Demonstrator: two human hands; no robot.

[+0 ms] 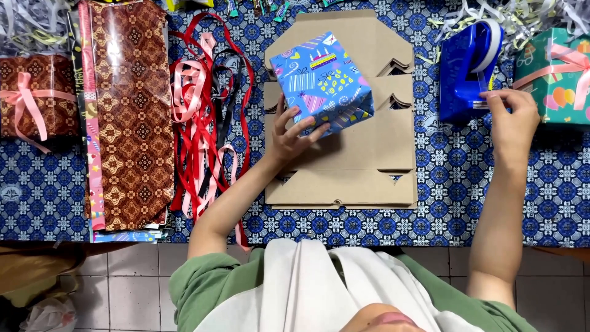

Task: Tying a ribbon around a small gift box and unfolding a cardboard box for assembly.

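Note:
My left hand [290, 136] rests on the near side of a box wrapped in light blue patterned paper [321, 83], holding it tilted on a stack of flat brown cardboard [362, 166]. My right hand [511, 117] reaches to a blue tape dispenser [464, 71] at the right and pinches a piece of clear tape at its cutter.
A tangle of red and pink ribbons [206, 117] lies left of the cardboard. Brown patterned wrapping sheets [132, 117] and a brown wrapped gift with a pink bow [34, 98] sit at far left. A green gift with pink ribbon [562, 74] stands at far right. Shredded paper [528, 15] lines the back.

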